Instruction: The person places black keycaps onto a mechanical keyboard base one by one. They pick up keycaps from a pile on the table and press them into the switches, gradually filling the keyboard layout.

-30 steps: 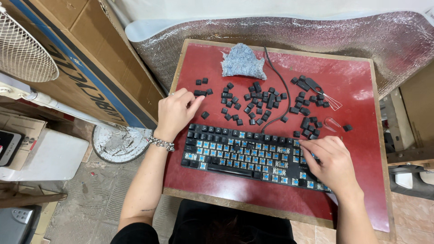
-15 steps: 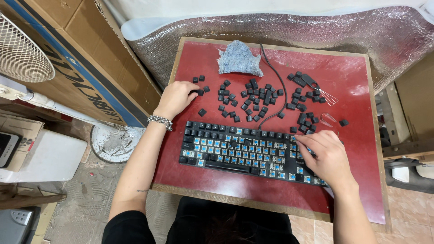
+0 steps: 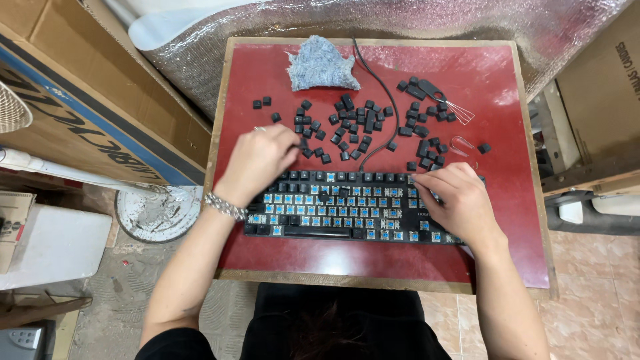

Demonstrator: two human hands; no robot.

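A black keyboard (image 3: 347, 207) lies across the near part of the red tabletop (image 3: 507, 80). Many of its blue switches are bare, while the top row and left columns carry caps. Loose black keycaps (image 3: 360, 123) are scattered behind it. My left hand (image 3: 257, 163) sits at the keyboard's upper left corner, its fingertips pinched together on a keycap (image 3: 301, 141) among the loose ones. My right hand (image 3: 453, 200) covers the keyboard's right end and holds it down, with bent fingers on the top row.
A crumpled grey cloth (image 3: 320, 63) lies at the table's far edge, and a black cable (image 3: 381, 87) runs from there to the keyboard. A wire keycap puller (image 3: 460, 113) lies at the right. Cardboard boxes (image 3: 80, 100) and silver foil sheet (image 3: 413, 17) surround the table.
My left hand has drawn back from the far-left keycaps toward the keyboard's upper left corner. My right hand stays on the keyboard's right end. The camera has moved closer.
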